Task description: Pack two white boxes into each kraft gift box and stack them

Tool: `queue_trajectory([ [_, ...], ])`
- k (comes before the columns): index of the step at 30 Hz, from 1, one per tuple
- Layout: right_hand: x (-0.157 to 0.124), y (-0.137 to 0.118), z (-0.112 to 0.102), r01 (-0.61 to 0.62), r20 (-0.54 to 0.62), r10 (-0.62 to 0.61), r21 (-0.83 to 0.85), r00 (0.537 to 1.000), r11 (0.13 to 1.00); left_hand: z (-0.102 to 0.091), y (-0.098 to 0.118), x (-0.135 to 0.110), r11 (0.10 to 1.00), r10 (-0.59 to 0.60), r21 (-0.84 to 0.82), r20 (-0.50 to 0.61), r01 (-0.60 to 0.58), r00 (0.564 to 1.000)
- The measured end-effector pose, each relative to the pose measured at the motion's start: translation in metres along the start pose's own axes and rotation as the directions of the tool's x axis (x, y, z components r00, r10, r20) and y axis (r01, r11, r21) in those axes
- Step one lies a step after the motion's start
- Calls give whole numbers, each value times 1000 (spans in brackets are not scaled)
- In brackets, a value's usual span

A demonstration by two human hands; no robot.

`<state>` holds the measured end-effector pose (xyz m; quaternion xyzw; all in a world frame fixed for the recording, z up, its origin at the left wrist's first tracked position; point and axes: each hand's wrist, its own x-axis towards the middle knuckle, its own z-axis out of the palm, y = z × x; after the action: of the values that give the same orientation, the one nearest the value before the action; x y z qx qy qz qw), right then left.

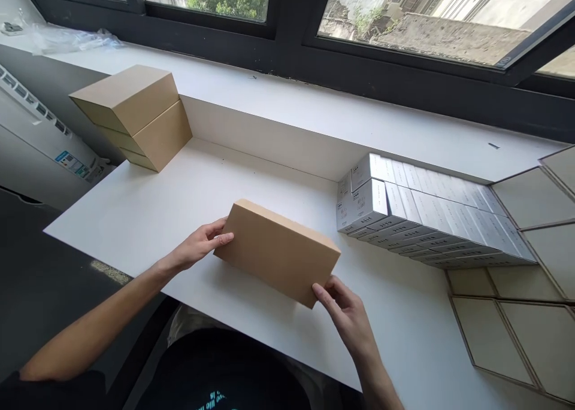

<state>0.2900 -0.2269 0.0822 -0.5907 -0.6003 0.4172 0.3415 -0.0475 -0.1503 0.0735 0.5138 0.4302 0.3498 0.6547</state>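
Note:
A long brown cardboard box (276, 251) is tilted above the white table (166, 200), its broad plain face turned toward me. My left hand (200, 242) grips its left end, with the thumb on the near face and the other fingers partly hidden behind. At the lower right corner, my right hand (341, 308) pinches the box between thumb and fingers. Whether the box's lower edge touches the table I cannot tell.
Brown boxes (148, 123) are stacked at the table's far left corner. Several small silver-white boxes (431, 212) stand in rows at the right, beside a tiled wall (494, 332). A raised ledge (287, 105) runs under the windows, with clear plastic (72, 39) on it.

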Motion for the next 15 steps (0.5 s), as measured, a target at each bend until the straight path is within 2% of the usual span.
queue_trajectory([
  [3, -22, -2, 16, 109, 66, -106, -39, 992, 993, 1, -2, 23, 998, 52, 38, -32, -51, 998],
  [5, -38, -5, 30, 187, 26, -186, -21, 982, 982, -1, 1, 43, 994, 91, 62, -4, -90, 996],
  [7, -48, -6, 40, 251, -131, -250, -5, 960, 968, -3, 6, 62, 992, 102, 72, 86, -108, 991],
  [8, -50, -5, 43, 289, -253, -276, 16, 927, 957, -5, 9, 71, 991, 104, 71, 135, -114, 985],
  [10, -47, -1, 40, 384, -494, -304, 66, 815, 921, -8, 14, 89, 989, 121, 57, 211, -135, 970],
  [11, -42, 2, 34, 421, -566, -313, 68, 763, 905, -8, 15, 99, 988, 131, 43, 235, -145, 963],
  [12, -36, 6, 27, 439, -591, -335, 36, 734, 898, -8, 15, 109, 989, 138, 21, 256, -148, 957],
  [13, -29, 8, 18, 439, -567, -381, -37, 730, 898, -5, 15, 120, 990, 136, -11, 279, -138, 951],
  [15, -14, 10, 1, 430, -392, -519, -295, 760, 853, 7, 12, 144, 992, 113, -87, 332, -88, 937],
])
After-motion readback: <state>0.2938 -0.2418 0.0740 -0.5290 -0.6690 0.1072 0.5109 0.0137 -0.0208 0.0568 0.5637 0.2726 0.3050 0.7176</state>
